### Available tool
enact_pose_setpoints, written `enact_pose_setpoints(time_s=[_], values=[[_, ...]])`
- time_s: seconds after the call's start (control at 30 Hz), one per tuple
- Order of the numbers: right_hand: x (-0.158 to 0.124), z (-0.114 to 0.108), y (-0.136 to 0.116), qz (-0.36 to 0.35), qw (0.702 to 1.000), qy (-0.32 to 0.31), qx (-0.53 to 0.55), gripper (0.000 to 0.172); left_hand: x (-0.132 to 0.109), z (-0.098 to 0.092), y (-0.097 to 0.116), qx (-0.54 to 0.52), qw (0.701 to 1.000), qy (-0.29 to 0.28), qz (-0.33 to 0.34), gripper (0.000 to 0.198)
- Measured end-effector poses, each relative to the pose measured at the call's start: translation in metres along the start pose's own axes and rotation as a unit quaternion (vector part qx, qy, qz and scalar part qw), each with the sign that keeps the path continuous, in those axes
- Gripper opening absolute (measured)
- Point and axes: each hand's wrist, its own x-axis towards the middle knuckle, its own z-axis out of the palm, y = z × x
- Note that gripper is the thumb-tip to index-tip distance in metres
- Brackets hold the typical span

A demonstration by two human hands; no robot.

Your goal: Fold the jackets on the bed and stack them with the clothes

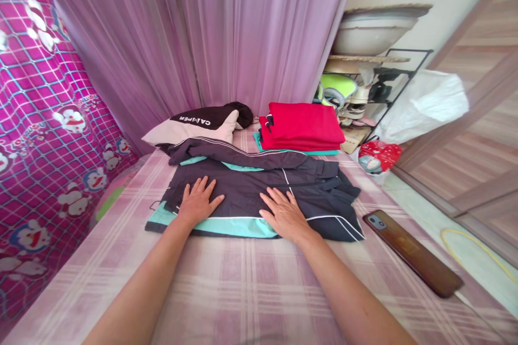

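Note:
A dark navy jacket (259,183) with teal panels and white piping lies partly folded on the plaid bedsheet (243,291). My left hand (198,202) rests flat on its left part, fingers spread. My right hand (285,214) lies flat on the middle of the jacket near its teal hem, fingers stretched out. Neither hand holds anything.
Behind the jacket sit a folded stack of red clothes (301,126) and a beige and black garment (198,124) printed with letters. A phone (410,250) lies on the bed's right edge. A pink patterned curtain (48,135) hangs left, a purple one (210,32) behind, a shoe rack (364,91) right.

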Motion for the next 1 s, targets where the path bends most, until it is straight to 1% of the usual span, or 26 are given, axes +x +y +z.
enact_pose_setpoints(time_s=[0.2,0.3,0.4,0.47,0.57,0.63,0.67,0.7,0.77,0.83,0.93,1.0], values=[[-0.006,-0.004,0.005,0.011,1.000,-0.008,0.005,0.059,0.003,0.004,-0.005,-0.004,1.000,0.011,0.004,0.071],[-0.016,-0.008,0.016,0.010,1.000,-0.007,0.002,0.058,0.004,0.005,-0.005,-0.008,1.000,0.019,0.005,0.070],[-0.033,-0.013,0.035,-0.024,1.000,-0.004,0.006,0.057,0.005,0.005,-0.005,-0.019,0.999,0.031,0.003,0.069],[-0.046,-0.016,0.049,-0.055,0.998,-0.010,0.015,0.061,0.004,0.004,-0.007,-0.048,0.997,0.057,0.010,0.066],[-0.062,-0.016,0.067,-0.083,0.996,-0.017,0.031,0.071,-0.005,0.001,-0.016,-0.130,0.982,0.126,0.058,0.059],[-0.068,-0.013,0.075,-0.087,0.996,-0.008,0.035,0.068,-0.018,0.000,-0.027,-0.169,0.970,0.150,0.089,0.057],[-0.070,-0.011,0.077,-0.086,0.996,0.001,0.033,0.064,-0.025,-0.001,-0.034,-0.177,0.968,0.144,0.101,0.058],[-0.070,-0.010,0.079,-0.085,0.996,0.010,0.030,0.059,-0.033,-0.002,-0.041,-0.176,0.969,0.127,0.114,0.058],[-0.070,-0.008,0.078,-0.087,0.996,0.027,0.025,0.049,-0.047,-0.003,-0.055,-0.155,0.973,0.075,0.151,0.058],[-0.068,-0.007,0.076,-0.092,0.995,0.040,0.022,0.043,-0.057,-0.005,-0.067,-0.112,0.975,0.034,0.189,0.063],[-0.065,-0.007,0.074,-0.090,0.995,0.051,0.013,0.038,-0.063,-0.008,-0.078,-0.048,0.974,0.000,0.220,0.074],[-0.062,-0.006,0.073,-0.084,0.995,0.055,0.012,0.036,-0.061,-0.008,-0.081,-0.026,0.972,-0.007,0.235,0.071]])
